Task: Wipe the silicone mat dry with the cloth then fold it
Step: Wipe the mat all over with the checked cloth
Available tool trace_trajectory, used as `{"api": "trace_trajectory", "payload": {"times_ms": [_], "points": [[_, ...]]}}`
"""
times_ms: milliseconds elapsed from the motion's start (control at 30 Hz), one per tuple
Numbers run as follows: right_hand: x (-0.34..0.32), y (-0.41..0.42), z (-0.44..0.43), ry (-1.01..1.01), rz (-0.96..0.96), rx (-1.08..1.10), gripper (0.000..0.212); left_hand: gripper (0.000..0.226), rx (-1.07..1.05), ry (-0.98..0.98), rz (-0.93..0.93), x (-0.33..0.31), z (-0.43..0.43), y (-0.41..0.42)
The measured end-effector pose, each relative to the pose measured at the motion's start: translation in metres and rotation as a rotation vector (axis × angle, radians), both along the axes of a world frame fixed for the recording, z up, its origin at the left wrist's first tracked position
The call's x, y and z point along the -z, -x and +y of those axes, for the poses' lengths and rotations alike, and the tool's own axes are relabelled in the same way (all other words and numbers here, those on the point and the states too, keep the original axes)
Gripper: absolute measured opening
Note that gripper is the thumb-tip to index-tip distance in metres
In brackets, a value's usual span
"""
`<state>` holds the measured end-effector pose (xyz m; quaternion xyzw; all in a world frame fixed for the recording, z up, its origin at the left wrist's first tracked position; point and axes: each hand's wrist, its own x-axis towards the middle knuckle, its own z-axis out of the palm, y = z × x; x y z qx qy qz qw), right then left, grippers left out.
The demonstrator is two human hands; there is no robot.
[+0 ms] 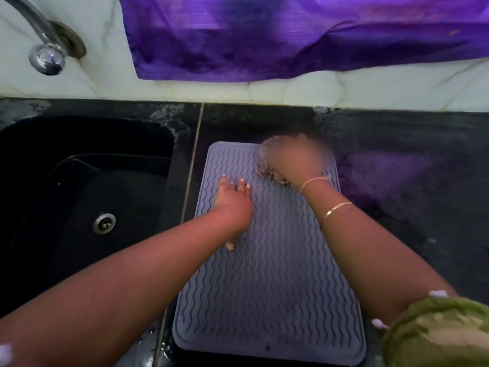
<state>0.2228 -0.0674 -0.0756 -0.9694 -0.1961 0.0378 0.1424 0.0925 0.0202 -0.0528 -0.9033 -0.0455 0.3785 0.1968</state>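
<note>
A grey-lilac rectangular silicone mat with wavy ridges [277,274] lies flat on the black stone bench [410,221], just beside the black sink [79,181]. The left hand [234,200] rests palm-down on the mat's left half, its fingers [241,185] straight and spread, holding nothing. The right hand [293,157], blurred, sits at the mat's far right corner with its fingers closed round a pale bunched cloth [263,166] pressed against the mat. A purple fabric [291,35] hangs over the white wall behind, and a chrome tap [45,49] stands above the sink.
</note>
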Motion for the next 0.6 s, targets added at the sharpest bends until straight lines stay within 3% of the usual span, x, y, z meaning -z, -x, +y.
{"api": "trace_trajectory", "payload": {"times_ms": [67,167,467,600], "points": [[-0.002,-0.009,0.014,0.074,0.041,0.055,0.053,0.113,0.035,-0.032,0.018,0.001,-0.001,-0.001],[0.004,-0.005,0.027,0.202,0.040,-0.077,0.061,0.096,0.054,-0.036,0.009,0.002,-0.003,-0.001],[0.016,0.037,-0.006,0.167,-0.112,-0.209,0.043,0.086,0.014,0.004,-0.044,0.000,0.002,0.000],[0.014,0.056,-0.023,0.153,-0.081,-0.266,0.039,0.087,0.024,0.016,-0.045,-0.002,0.001,0.001]]}}
